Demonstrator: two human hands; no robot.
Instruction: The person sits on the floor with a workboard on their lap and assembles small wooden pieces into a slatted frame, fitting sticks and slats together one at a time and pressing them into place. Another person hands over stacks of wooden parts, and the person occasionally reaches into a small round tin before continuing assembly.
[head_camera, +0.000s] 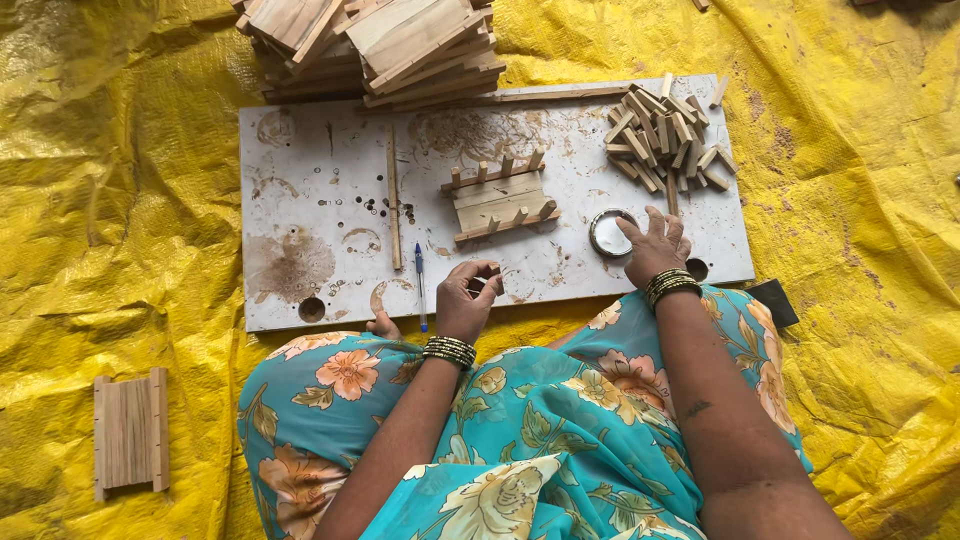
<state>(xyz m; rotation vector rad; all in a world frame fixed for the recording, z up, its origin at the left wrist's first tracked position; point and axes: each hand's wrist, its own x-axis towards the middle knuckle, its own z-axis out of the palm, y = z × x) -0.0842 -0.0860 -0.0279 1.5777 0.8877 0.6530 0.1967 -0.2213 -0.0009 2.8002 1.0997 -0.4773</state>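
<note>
Floral teal cloth (540, 440) fills my near view, over the lap. Left hand (466, 298) is curled at the white board's (300, 190) front edge, fingertips pinched on something small; can't tell what. Right hand (655, 245) is spread, fingers touching a round white tin (608, 232). Half-built slat frame (500, 197) lies mid-board, between the hands and further out. Small wood pegs (665, 132) piled at right. Blue pen (420, 285) just left of left hand. Finished frame (131, 433) sits on the yellow tarp (120, 150), far left.
</note>
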